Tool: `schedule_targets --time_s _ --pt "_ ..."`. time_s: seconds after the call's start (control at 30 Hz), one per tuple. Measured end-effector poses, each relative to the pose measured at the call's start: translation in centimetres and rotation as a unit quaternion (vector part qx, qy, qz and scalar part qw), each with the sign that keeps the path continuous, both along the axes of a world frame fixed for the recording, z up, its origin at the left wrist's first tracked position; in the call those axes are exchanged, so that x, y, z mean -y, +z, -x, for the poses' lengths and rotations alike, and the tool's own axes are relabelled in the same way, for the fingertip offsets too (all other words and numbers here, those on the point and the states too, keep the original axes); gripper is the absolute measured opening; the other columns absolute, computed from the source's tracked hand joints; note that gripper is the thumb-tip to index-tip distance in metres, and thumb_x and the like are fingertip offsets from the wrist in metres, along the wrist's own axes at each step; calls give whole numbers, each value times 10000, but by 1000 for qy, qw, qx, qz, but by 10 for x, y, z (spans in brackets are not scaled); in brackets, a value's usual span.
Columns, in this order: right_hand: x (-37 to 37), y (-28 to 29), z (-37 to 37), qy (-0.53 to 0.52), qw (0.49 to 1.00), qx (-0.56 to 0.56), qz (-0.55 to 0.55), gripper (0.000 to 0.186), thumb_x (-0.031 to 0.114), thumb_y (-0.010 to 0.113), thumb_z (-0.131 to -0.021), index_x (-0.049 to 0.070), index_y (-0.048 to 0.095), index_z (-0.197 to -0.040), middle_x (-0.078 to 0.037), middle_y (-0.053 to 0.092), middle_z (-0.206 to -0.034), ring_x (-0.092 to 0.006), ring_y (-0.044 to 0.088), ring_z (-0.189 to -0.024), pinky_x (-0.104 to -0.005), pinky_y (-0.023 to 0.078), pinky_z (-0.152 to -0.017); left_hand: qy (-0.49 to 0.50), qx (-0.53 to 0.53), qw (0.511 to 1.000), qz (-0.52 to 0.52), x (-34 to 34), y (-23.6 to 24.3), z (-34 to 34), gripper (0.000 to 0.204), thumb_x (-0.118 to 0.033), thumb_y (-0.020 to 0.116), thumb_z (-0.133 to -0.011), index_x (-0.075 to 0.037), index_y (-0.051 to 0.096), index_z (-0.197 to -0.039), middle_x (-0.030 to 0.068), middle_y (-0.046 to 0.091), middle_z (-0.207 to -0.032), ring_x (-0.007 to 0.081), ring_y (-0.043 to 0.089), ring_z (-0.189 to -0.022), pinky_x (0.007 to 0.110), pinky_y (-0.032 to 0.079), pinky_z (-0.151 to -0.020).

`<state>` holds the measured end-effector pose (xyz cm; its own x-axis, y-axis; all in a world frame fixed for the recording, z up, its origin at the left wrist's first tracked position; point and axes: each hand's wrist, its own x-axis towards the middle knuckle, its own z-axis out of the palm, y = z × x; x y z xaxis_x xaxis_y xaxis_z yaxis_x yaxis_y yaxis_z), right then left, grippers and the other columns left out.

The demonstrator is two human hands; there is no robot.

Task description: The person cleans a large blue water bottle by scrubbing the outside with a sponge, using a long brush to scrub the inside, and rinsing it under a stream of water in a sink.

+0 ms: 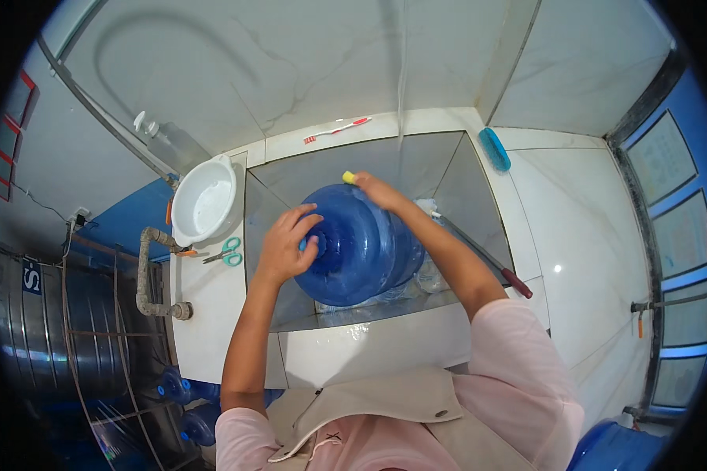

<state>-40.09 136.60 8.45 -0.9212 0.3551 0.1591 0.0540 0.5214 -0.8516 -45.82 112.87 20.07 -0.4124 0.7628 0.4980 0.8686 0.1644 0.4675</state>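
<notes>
A large blue water jug [361, 243] lies on its side in the grey tiled basin [283, 188], its neck toward the left. My left hand [287, 245] is closed around the neck, thumb and fingers curled about the mouth. Along the jug's far side, my right hand [375, 192] pinches a yellow sponge [349, 178] that touches or nearly touches the plastic. Most of the sponge is hidden by the fingers. Behind my right forearm, a long rod with a dark red handle [517, 284] leans across the basin's right rim.
On the left ledge stand a white plastic basin [204, 200] and teal-handled scissors [229, 253]. A pump bottle [173, 145] is behind them. The back ledge holds a red-and-white toothbrush [336, 130]; a blue brush [494, 149] lies at the right corner. More blue jugs [200, 424] are below left.
</notes>
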Motion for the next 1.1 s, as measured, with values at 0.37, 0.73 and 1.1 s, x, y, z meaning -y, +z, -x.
schedule_targets --time_s 0.37,0.73,1.1 --pt "61 -30 -5 -49 987 -113 100 538 408 261 -983 -16 522 -1189 -213 475 -1224 -270 505 -1103 -356 405 -944 257 146 952 84 42 -23 7 301 -282 590 -824 -60 573 -1026 166 599 -893 357 582 -857 400 445 -748" --pt "72 -94 -64 -215 909 167 314 630 490 271 -957 -23 442 -1282 -179 563 -1193 -292 521 -1123 -373 354 -995 418 246 854 189 49 -30 21 222 -218 587 -791 -70 579 -957 137 609 -868 366 575 -915 418 464 -734" --pt "-35 -181 -113 -282 911 252 162 572 475 256 -963 23 498 -1217 -161 582 -1102 -267 555 -1030 -370 387 -942 274 129 950 79 -20 -39 24 137 -154 599 -764 -45 579 -845 129 601 -862 359 581 -893 417 456 -734"
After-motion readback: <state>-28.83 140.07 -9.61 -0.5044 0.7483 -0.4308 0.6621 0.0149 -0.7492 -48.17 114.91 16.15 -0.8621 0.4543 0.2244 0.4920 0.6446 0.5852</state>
